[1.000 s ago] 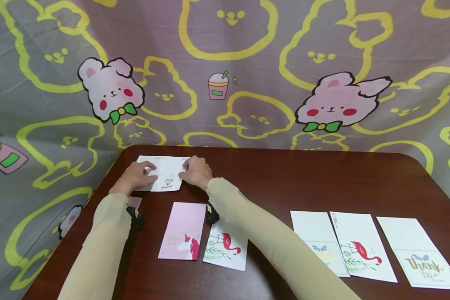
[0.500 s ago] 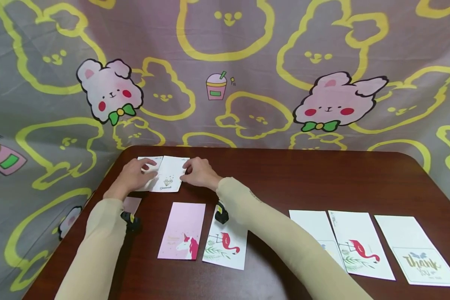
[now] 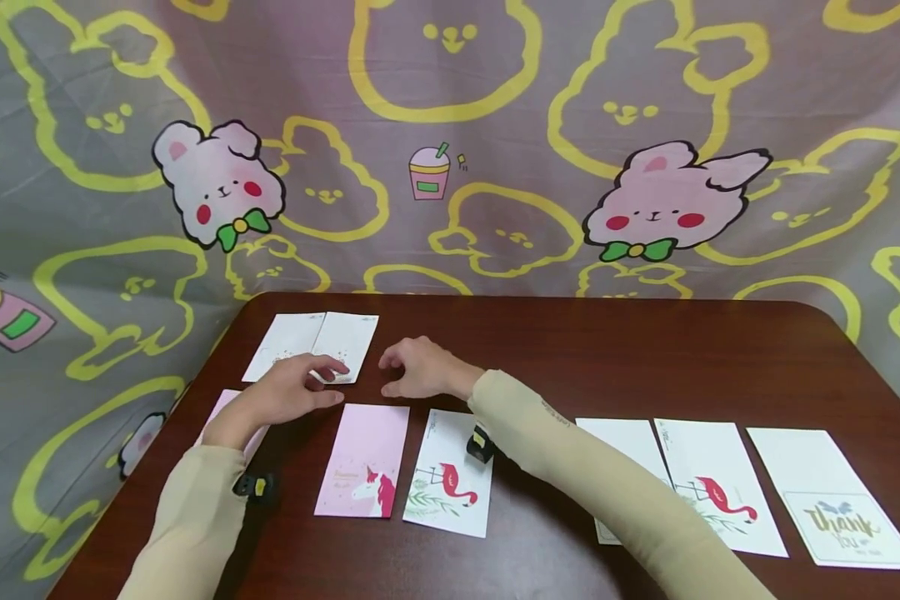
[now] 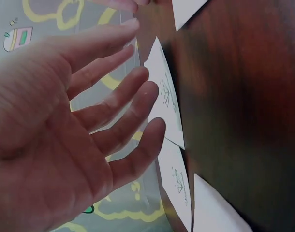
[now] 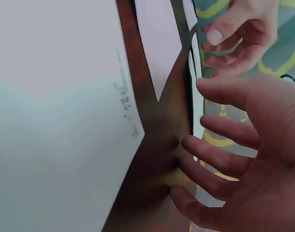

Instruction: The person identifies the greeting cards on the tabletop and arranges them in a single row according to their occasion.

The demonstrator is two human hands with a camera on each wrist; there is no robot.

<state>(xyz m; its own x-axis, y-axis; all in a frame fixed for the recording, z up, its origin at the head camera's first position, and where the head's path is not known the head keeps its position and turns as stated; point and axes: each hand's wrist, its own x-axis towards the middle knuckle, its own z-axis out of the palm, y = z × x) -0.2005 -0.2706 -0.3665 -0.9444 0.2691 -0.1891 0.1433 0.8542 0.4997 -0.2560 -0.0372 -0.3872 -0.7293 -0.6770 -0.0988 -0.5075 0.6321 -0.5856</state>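
Two white cards with a small diamond print, the left card [image 3: 283,332] and the right card [image 3: 351,333], lie side by side at the table's back left corner. My left hand [image 3: 291,390] hovers over their near edge with loosely bent fingers and holds nothing; it hides part of the prints. To the right of the cards, my right hand [image 3: 426,367] is apart from them, fingers spread and relaxed. Below the hands lie a pink unicorn card [image 3: 362,460] and a white flamingo card [image 3: 446,479]. Another pink card [image 3: 225,404] is partly covered by the left wrist.
At the right lie a white card [image 3: 618,437] partly under my sleeve, a second flamingo card [image 3: 708,462] and a thank-you card [image 3: 836,496]. A patterned curtain [image 3: 495,150] hangs behind the brown table [image 3: 570,350].
Both hands have let go of the diamond cards. The left hand has come nearer to me and slightly right; the right hand has moved right and nearer. The cards stay flat.
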